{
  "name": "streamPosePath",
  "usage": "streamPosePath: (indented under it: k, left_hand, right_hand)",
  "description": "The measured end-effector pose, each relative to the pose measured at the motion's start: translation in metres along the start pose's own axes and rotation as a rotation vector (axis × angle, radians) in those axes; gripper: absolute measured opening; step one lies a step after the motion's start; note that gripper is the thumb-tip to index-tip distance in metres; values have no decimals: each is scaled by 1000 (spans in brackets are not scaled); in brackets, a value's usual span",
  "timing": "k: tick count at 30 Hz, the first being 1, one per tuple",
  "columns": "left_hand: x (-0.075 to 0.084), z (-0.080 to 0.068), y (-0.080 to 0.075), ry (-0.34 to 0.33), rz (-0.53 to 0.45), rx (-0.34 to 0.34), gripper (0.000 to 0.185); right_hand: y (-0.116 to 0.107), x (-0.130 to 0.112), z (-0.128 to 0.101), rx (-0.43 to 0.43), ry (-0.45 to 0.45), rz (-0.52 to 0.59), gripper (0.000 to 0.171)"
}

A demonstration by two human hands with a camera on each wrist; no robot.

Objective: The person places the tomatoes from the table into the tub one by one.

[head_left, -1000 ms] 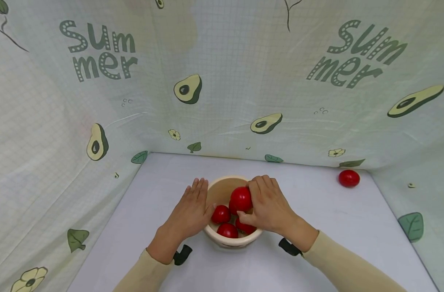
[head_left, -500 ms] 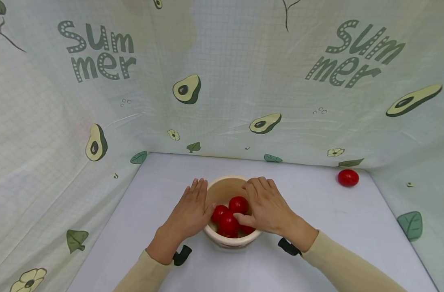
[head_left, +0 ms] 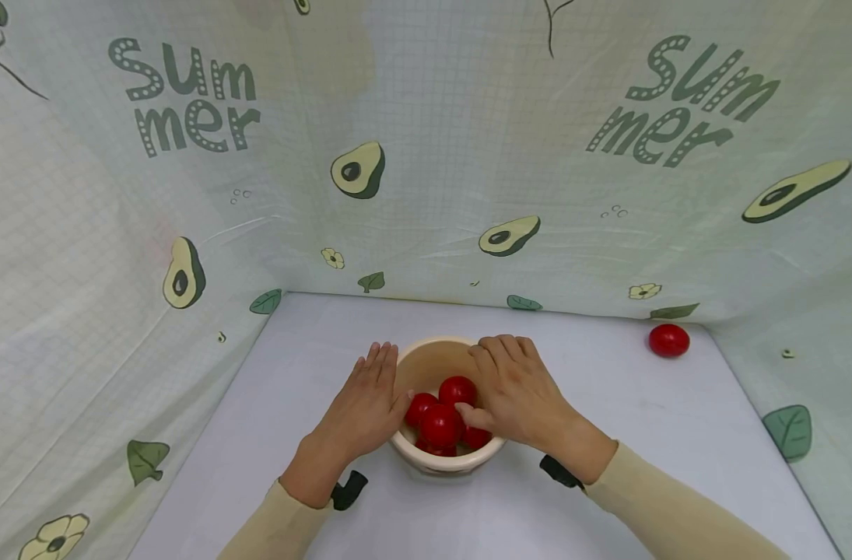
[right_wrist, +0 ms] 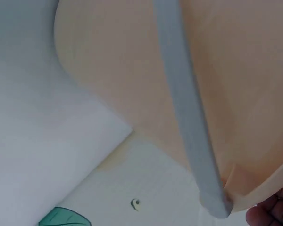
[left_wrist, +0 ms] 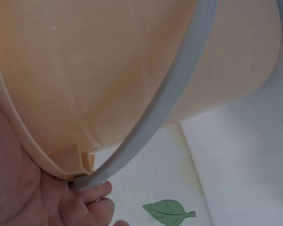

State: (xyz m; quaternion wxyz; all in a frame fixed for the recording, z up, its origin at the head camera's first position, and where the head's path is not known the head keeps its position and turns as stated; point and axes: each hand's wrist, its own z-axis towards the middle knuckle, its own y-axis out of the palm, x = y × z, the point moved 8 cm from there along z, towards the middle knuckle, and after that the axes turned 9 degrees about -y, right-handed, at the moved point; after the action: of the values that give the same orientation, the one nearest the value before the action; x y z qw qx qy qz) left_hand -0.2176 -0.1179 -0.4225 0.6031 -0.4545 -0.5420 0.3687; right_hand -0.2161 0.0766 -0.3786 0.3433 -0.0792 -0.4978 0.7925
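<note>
Bowl: a cream bowl (head_left: 434, 359) stands on the desk (head_left: 608, 435) near the middle of its front half, between the two hands; the wrist views show its outer wall close up (left_wrist: 108, 80) (right_wrist: 236, 94).
Tomatoes: several red tomatoes (head_left: 440, 424) lie heaped inside the bowl, touching one another; the top one (head_left: 457, 390) sits just beside the right thumb.
Handle: a pale grey handle (left_wrist: 170, 108) (right_wrist: 186, 117) hangs down along the bowl's outside wall, hinged at the rim.
Left hand: the left hand (head_left: 361, 411) lies flat against the bowl's left side, fingers (head_left: 382, 359) straight and together, pressing the wall and gripping nothing; the left wrist view shows fingertips under the rim by the handle's hinge.
Right hand: the right hand (head_left: 518, 393) rests over the bowl's right rim, fingers (head_left: 497, 354) loosely spread along the edge, thumb reaching in to touch the tomatoes; it grips nothing.
Loose tomato: one more tomato (head_left: 669, 341) lies alone by the desk's far right corner, well apart from the bowl.
Backdrop: a pale green cloth (head_left: 426, 155) printed with avocados, leaves and "Summer" walls in the desk's far and side edges.
Sleeves: beige sleeves (head_left: 678, 513) cover both forearms.
</note>
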Motion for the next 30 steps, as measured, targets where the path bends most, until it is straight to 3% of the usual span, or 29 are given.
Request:
streamPosePath:
  k: [7,15,18,23,27,30]
  left_hand:
    - [-1,0,0,-16,-10,-14,76]
    - [-2,-1,-3,-27,-19,-8,76]
    - [-2,-1,-3,-28,-23,-2,76]
    - [-2,-1,-2,-28,-15,3,74]
    - [-1,-1,-3,-23,-30,4,74]
    - [1,-2,-3,-21,-32,-1,73]
  right_hand:
    - [-3,48,-20,58,41,-18,69]
    - [8,152,-78,46,226,-114,68]
    - [13,191,-110,-4,327,-126,71]
    - [24,247,-168,-186,554,-101,76]
    - [34,277,-211,-323,695,-98,76]
    - [42,289,-238,-385,749,-112,78]
